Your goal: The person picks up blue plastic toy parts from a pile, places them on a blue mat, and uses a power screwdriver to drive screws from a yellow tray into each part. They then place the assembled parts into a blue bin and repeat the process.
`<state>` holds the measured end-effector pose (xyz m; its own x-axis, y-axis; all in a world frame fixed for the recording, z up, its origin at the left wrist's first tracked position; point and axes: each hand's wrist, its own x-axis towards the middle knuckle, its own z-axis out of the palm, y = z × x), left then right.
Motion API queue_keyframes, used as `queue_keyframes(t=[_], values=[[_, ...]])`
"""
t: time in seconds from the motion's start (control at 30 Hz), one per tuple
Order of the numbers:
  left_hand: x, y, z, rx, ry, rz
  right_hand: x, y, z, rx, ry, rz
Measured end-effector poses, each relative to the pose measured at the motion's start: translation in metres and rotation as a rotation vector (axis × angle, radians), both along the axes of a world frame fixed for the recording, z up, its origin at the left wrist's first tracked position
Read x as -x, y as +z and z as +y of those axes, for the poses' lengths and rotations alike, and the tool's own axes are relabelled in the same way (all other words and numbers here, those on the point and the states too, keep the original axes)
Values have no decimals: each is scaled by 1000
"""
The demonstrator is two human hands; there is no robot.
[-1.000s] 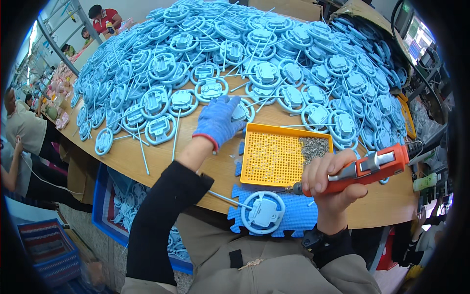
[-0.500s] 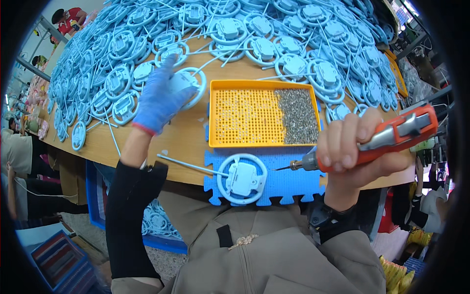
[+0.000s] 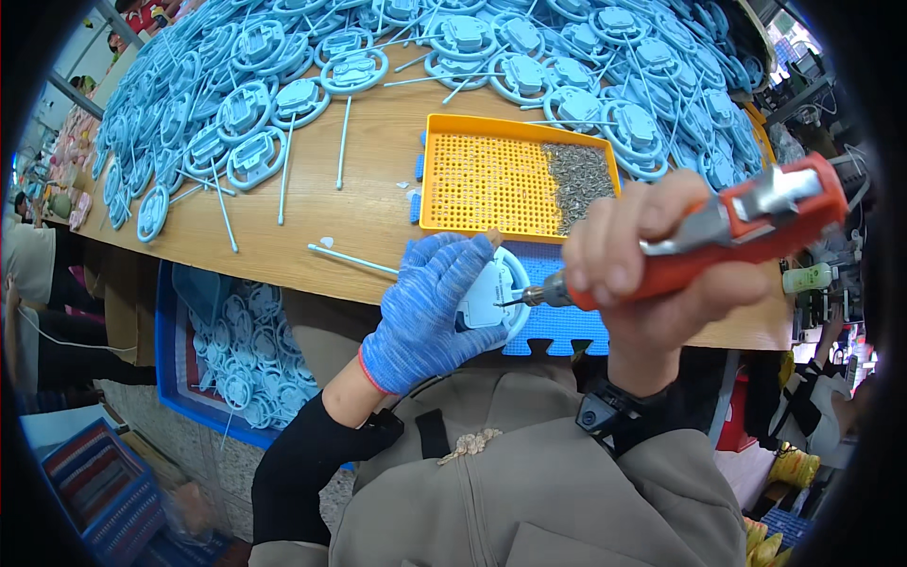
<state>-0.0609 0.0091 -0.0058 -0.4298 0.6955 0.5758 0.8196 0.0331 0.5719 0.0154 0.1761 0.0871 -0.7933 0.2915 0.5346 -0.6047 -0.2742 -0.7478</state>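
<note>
My left hand (image 3: 425, 307), in a blue knitted glove, lies over a light-blue plastic ring part (image 3: 489, 295) with a flat centre plate and grips it. The part's thin rod (image 3: 351, 258) sticks out to the left. My bare right hand (image 3: 642, 274) is wrapped round a red and grey power screwdriver (image 3: 765, 222), held level. Its bit points left and is at the right side of the centre plate; I cannot tell if it touches a screw. Under the part is a blue foam mat (image 3: 557, 321). The glove hides the part's left side.
Behind the mat stands a yellow perforated tray (image 3: 472, 231), with small metal screws (image 3: 578, 180) heaped at its right. A large pile of similar light-blue parts (image 3: 463, 38) covers the table's far side. Below the table edge, a blue crate (image 3: 170, 354) holds more parts.
My left hand has let go of a ring part at the pile and come down onto the one on the mat. The screwdriver bit has moved left to its plate. The view has shifted.
</note>
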Motion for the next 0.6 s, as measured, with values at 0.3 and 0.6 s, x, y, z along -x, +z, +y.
queue_keyframes(t=[0.3,0.6], values=[[2,-12,-4,-7,-25,-220,12,-6,-20,-33,-18,-94],[5,-13,-5,94,-58,-217,20,-8,-29,-191,-35,-216]])
